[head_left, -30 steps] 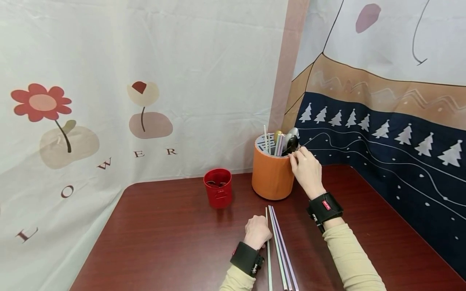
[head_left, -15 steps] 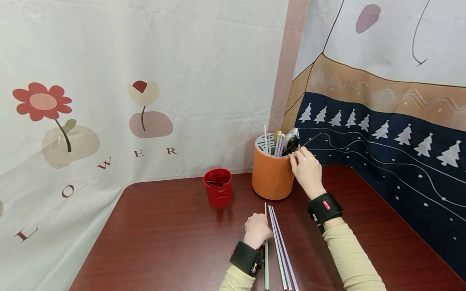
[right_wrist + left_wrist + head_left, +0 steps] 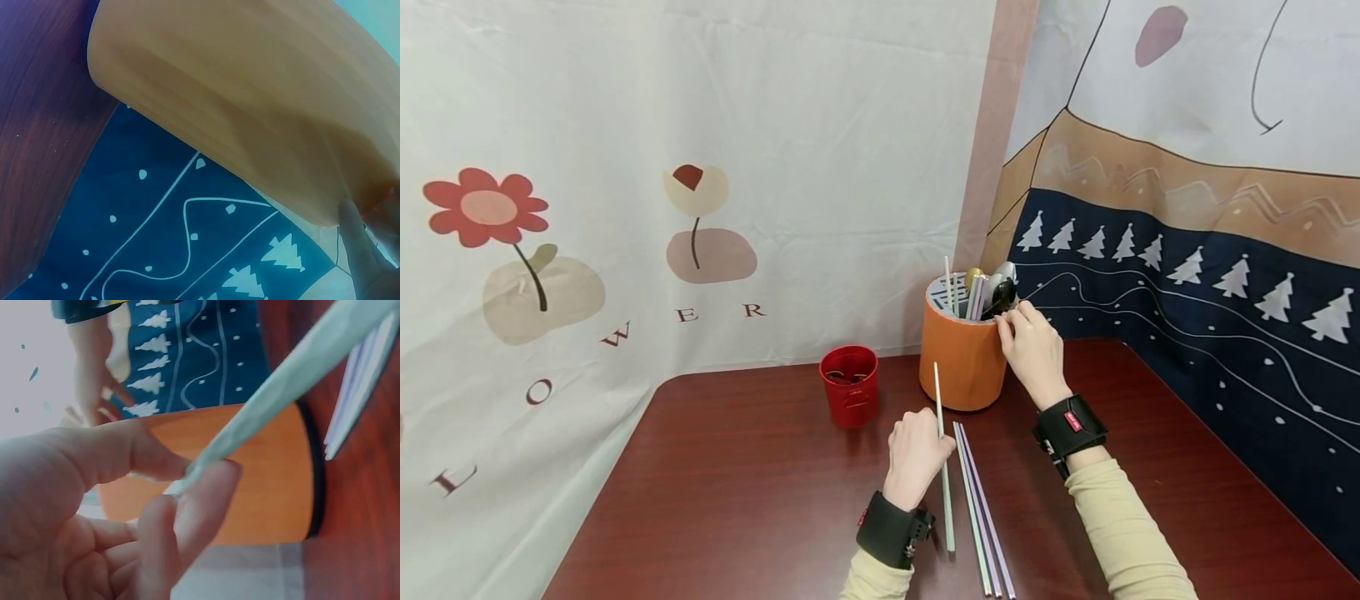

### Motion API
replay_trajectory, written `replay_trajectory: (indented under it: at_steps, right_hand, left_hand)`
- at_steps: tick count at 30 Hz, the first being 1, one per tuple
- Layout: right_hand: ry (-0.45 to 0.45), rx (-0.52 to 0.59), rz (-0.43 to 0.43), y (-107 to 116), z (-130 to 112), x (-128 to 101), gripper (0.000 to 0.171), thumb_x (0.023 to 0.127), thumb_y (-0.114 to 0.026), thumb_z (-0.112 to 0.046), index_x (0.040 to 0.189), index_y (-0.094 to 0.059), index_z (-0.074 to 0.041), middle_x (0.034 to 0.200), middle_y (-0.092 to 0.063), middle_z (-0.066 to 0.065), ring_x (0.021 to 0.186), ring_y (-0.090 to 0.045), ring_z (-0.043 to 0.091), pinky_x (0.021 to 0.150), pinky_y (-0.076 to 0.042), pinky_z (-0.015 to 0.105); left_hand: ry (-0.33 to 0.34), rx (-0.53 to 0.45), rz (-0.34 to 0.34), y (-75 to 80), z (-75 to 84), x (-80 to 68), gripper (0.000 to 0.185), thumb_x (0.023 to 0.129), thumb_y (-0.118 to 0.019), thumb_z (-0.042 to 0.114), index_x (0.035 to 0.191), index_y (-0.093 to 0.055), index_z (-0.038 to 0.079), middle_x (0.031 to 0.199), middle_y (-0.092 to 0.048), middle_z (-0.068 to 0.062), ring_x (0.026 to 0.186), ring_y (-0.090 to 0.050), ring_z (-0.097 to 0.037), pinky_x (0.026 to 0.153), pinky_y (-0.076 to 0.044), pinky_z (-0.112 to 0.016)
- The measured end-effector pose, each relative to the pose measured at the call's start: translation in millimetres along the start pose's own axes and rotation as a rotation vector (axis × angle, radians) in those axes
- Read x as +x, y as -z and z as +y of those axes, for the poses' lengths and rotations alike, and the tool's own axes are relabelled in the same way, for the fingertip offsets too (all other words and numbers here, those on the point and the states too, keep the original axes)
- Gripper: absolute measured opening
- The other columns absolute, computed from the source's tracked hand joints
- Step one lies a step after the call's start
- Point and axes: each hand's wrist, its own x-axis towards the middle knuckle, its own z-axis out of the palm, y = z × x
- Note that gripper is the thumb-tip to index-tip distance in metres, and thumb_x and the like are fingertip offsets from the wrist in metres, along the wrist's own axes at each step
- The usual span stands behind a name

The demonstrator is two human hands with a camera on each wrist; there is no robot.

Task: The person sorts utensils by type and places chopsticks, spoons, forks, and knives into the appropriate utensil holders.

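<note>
A: Left hand (image 3: 916,454) is pinching a pale straw (image 3: 942,450), lifting its tip toward the orange holder (image 3: 962,358)?

B: Yep, the wrist view is showing thumb and fingers (image 3: 203,500) clamping it. Right hand (image 3: 1033,350) is gripping the holder's rim.

Even, bright light on my table (image 3: 737,467); soft shadows. Both my wrist views are blurry up close.

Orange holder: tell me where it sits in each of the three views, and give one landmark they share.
Head: the orange holder stands at the table's far edge, centre-right, the right hand on its rim.
Left wrist: it fills the middle, lying sideways behind the straw.
Right wrist: it spans the upper frame.
Shared landmark: the blue tree-patterned cloth.
</note>
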Motion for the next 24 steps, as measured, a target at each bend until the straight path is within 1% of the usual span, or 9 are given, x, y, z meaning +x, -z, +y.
replay_trajectory:
  at_steps: [2, 4, 8, 10, 15, 20, 24]
  right_hand:
    - [-0.001, 0.001, -0.001, 0, 0, 0, 0.021, 0.092, -0.060, -0.015, 0.077, -0.065, 0.000, 0.078, -0.052, 0.010, 0.064, -0.052, 0.029, 0.050, -0.044, 0.041]
    - [-0.005, 0.005, -0.001, 0, 0, 0, 0.022, 0.092, -0.061, -0.015, 0.077, -0.065, 0.000, 0.077, -0.052, 0.010, 0.064, -0.052, 0.029, 0.050, -0.045, 0.042]
    - [-0.008, 0.003, -0.002, 0, 1, 0, 0.023, 0.092, -0.061, -0.016, 0.076, -0.065, -0.001, 0.077, -0.052, 0.010, 0.064, -0.053, 0.029, 0.051, -0.045, 0.043]
    - [-0.008, 0.000, 0.001, -1, 1, 0, 0.023, 0.092, -0.061, -0.016, 0.075, -0.064, -0.001, 0.077, -0.052, 0.010, 0.064, -0.053, 0.030, 0.051, -0.045, 0.044]
    - [-0.009, 0.001, -0.001, -1, 1, -1, 0.023, 0.092, -0.061, -0.016, 0.076, -0.065, 0.000, 0.076, -0.052, 0.011, 0.064, -0.053, 0.030, 0.050, -0.045, 0.043]
    - [-0.005, 0.002, 0.006, -1, 0, 0, 0.023, 0.092, -0.061, -0.016, 0.075, -0.064, 0.000, 0.076, -0.052, 0.011, 0.064, -0.053, 0.030, 0.051, -0.045, 0.043]
    - [-0.002, 0.005, 0.008, -1, 0, 0, 0.023, 0.092, -0.061, -0.016, 0.075, -0.064, 0.000, 0.076, -0.052, 0.010, 0.065, -0.053, 0.030, 0.051, -0.045, 0.044]
  left_hand:
    - [-0.014, -0.023, 0.043, 5.9, 2.0, -0.3, 0.027, 0.077, -0.067, 0.014, 0.056, -0.050, 0.013, 0.047, -0.046, 0.002, 0.044, -0.048, -0.016, 0.040, -0.030, -0.023]
    - [-0.038, -0.046, 0.091, 11.1, 3.9, -0.9, 0.019, 0.077, -0.068, 0.014, 0.063, -0.055, 0.013, 0.050, -0.053, 0.003, 0.046, -0.051, -0.015, 0.041, -0.032, -0.022]
    - [-0.073, -0.127, 0.153, 20.9, 8.5, -2.9, 0.006, 0.080, -0.068, 0.014, 0.081, -0.063, 0.011, 0.063, -0.065, 0.003, 0.052, -0.056, -0.014, 0.045, -0.038, -0.019]
    - [-0.090, -0.154, 0.180, 24.7, 10.7, -4.0, 0.006, 0.081, -0.067, 0.013, 0.086, -0.064, 0.011, 0.067, -0.067, 0.003, 0.055, -0.058, -0.013, 0.048, -0.041, -0.019]
    - [-0.154, -0.206, 0.257, 30.8, 14.1, -5.8, 0.008, 0.084, -0.067, 0.014, 0.090, -0.064, 0.010, 0.072, -0.069, 0.001, 0.060, -0.063, -0.010, 0.055, -0.048, -0.019]
    - [-0.201, -0.267, 0.301, 35.8, 16.4, -7.3, 0.012, 0.087, -0.067, 0.016, 0.096, -0.064, 0.009, 0.081, -0.071, -0.001, 0.066, -0.066, -0.010, 0.062, -0.052, -0.020]
    - [-0.225, -0.289, 0.326, 36.5, 18.2, -7.9, 0.013, 0.088, -0.067, 0.016, 0.099, -0.064, 0.010, 0.085, -0.072, -0.002, 0.069, -0.066, -0.012, 0.062, -0.052, -0.019]
